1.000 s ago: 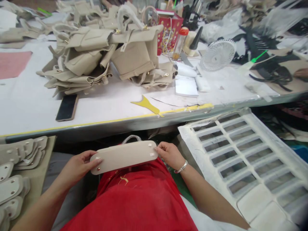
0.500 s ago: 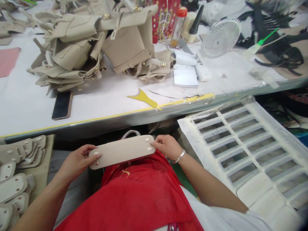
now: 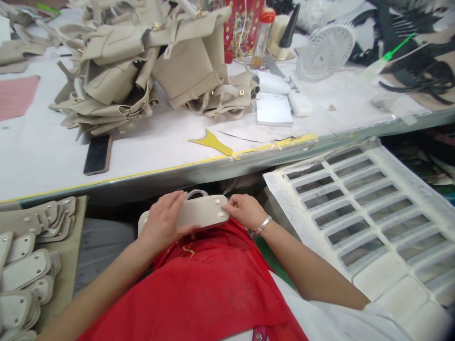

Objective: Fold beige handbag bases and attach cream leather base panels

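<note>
A long beige piece with rounded ends (image 3: pixel 202 211) lies over my lap, with small white squares near its right end and a clear loop behind it. My left hand (image 3: pixel 165 220) is laid across its left half, thumb on the front face and fingers over the upper edge, hiding much of that side. At the right end, my right hand (image 3: pixel 243 210) pinches the piece between thumb and curled fingers. A red apron (image 3: pixel 199 284) is spread beneath the piece.
On the white table (image 3: pixel 159 142) are beige bag parts (image 3: pixel 113 80), a phone (image 3: pixel 97 155), a yellow tool (image 3: pixel 213 142), a white pad (image 3: pixel 273 110) and a fan (image 3: pixel 325 52). Rounded pieces (image 3: pixel 26 270) are stacked at left; a slotted white rack (image 3: pixel 355 208) stands at right.
My left hand has moved right from the left end of the beige piece onto its left half. My right hand stays at the right end. The view has shifted slightly.
</note>
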Action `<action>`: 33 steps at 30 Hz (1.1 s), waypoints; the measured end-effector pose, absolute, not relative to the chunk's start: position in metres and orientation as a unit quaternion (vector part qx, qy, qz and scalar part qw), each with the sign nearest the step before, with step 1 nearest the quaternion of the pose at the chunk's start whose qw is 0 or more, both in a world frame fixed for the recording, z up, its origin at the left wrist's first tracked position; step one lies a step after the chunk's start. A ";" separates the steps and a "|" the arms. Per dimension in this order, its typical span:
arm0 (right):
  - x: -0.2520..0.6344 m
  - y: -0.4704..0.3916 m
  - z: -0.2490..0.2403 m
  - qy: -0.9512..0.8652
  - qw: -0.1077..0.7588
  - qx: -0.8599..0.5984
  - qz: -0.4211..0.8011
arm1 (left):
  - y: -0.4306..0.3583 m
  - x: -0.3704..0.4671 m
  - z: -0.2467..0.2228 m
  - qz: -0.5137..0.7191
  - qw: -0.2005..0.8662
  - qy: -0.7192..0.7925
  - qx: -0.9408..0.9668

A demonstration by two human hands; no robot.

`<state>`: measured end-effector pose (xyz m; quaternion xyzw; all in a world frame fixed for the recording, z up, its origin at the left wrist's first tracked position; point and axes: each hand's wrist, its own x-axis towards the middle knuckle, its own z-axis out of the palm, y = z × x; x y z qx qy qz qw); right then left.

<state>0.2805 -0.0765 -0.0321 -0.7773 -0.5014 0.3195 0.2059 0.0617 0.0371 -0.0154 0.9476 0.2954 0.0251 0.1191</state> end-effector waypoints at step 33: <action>0.276 -0.070 -0.027 -0.532 0.131 -0.783 0.295 | 0.018 0.069 -0.018 0.104 0.202 0.307 0.924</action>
